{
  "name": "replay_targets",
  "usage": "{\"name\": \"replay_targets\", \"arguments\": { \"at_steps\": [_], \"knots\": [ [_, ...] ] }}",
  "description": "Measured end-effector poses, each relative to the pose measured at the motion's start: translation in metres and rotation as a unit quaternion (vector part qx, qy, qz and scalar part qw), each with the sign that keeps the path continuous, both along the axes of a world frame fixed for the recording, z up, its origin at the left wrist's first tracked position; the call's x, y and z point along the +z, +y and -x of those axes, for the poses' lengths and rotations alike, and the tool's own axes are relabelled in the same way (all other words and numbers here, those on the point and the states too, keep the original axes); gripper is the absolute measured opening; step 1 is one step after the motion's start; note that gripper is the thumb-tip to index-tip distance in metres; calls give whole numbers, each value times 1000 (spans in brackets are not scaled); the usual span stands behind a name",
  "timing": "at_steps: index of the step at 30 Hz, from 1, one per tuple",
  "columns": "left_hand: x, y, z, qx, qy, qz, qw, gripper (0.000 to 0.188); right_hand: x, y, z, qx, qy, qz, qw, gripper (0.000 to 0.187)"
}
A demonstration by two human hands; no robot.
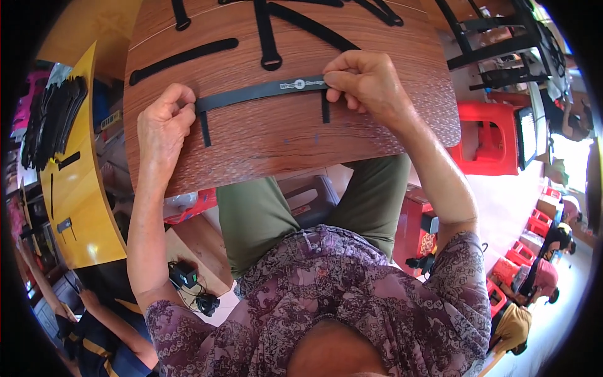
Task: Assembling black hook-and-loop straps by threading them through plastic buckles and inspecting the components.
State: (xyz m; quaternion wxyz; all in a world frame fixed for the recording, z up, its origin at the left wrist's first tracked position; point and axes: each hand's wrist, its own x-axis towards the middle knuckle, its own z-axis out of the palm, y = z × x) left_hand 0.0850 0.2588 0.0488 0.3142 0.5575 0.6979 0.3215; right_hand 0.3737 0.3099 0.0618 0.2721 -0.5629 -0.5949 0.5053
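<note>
A flat dark grey strap [251, 93] with pale print near its right end is stretched level between my two hands, just above the brown wood-grain table [282, 141]. My left hand [164, 119] pinches its left end between thumb and fingers. At the other end my right hand [363, 81] grips it the same way. From each end a thin black strip hangs toward me: the left strip [206, 129] and the right strip [325, 107]. Beyond the strap lie black straps with looped ends, among them a left one [183, 61] and a middle one [266, 38].
A yellow table [94, 213] at the left bears a pile of black straps [56, 119]. A red stool [483, 138] stands by the table's right side. Other people sit farther off at the right, and a person's arm [116, 320] shows at the lower left.
</note>
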Motion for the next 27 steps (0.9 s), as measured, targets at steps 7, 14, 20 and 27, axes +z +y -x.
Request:
{"name": "replay_targets", "arguments": {
  "at_steps": [7,14,20,27],
  "knots": [
    [0,0,0,-7,3,7,1000,7,1,4,-1,22,-21,18,999,10],
    [-4,1,2,-3,8,4,1000,7,3,5,2,21,-42,26,999,11],
    [-3,2,6,-9,13,7,1000,5,3,6,4,21,-43,26,999,10],
    [0,8,3,1,32,58,998,12,1,5,3,26,-42,-5,999,10]
  ]
}}
